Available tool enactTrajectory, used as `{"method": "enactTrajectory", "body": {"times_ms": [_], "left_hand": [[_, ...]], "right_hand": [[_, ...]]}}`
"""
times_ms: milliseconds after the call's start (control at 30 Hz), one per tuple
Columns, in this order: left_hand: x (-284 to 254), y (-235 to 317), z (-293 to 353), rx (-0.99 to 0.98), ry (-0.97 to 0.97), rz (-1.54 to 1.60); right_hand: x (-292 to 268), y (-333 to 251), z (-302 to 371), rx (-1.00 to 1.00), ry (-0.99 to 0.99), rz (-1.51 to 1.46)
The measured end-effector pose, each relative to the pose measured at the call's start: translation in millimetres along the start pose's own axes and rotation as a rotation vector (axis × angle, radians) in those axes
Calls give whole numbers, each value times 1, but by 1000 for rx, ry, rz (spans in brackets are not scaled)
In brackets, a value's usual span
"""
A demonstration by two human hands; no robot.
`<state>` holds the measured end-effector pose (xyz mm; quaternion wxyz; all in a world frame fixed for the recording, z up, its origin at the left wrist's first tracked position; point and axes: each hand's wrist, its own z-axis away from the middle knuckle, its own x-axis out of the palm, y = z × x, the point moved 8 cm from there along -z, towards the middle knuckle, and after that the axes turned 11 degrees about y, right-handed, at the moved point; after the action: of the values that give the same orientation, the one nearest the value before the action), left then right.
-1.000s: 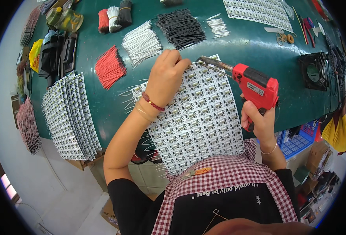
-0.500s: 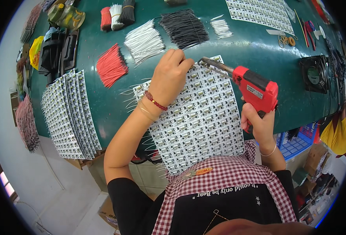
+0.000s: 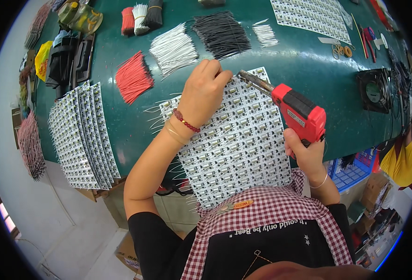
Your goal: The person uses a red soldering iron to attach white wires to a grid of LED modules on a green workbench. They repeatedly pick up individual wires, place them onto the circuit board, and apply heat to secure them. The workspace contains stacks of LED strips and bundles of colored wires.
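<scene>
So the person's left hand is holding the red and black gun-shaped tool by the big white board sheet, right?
Not quite: the head view shows the right hand holding the red and black gun-shaped tool by the big white board sheet.

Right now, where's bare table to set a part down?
Widest: the table between soldering gun and fan. Smaller: between stacked boards and left forearm. Crowded: the far side, loose white wires beside black wires.

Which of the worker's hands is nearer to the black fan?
Right. The right hand, gripping the red soldering gun, is below and left of the black fan in the picture; the left hand is farther left.
</scene>
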<state>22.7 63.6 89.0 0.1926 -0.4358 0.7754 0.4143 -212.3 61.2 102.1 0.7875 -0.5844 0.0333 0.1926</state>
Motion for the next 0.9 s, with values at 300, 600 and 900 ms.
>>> {"method": "enactTrajectory", "body": {"times_ms": [300, 600, 900], "left_hand": [[-1, -1, -1, -10, 7, 19], [-1, 0, -2, 25, 8, -51], [0, 1, -1, 0, 6, -27]], "right_hand": [[-3, -5, 1, 53, 39, -152], [0, -3, 0, 34, -16, -110], [-1, -1, 0, -5, -4, -50]]}}
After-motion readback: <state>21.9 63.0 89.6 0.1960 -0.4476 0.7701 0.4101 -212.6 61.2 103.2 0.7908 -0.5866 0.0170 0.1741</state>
